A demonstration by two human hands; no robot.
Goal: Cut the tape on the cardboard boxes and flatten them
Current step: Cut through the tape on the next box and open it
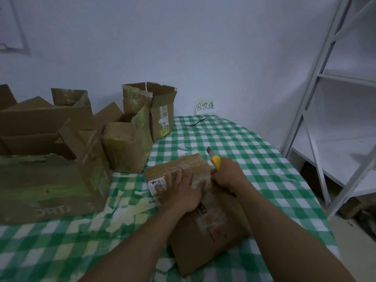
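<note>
Cardboard box (211, 231) lies under left hand (181, 192), right hand (227, 176) gripping knife (215, 161) alongside.

table (244, 139): green-and-white check cloth | box (203, 231): brown, faded red print, white label (156, 183) with black print | boxes (50, 180) at left: brown, yellow-green tape (142, 123) | knife (215, 161): yellow body, grey blade | note (205, 106): white, black characters | shelf (317, 110): white | wall (183, 47): pale blue-grey

green-wht check cloth (244, 143) | wht metal shelf (345, 78) R | paper note (205, 106) on wall | blk wire (195, 122) nr note
</note>
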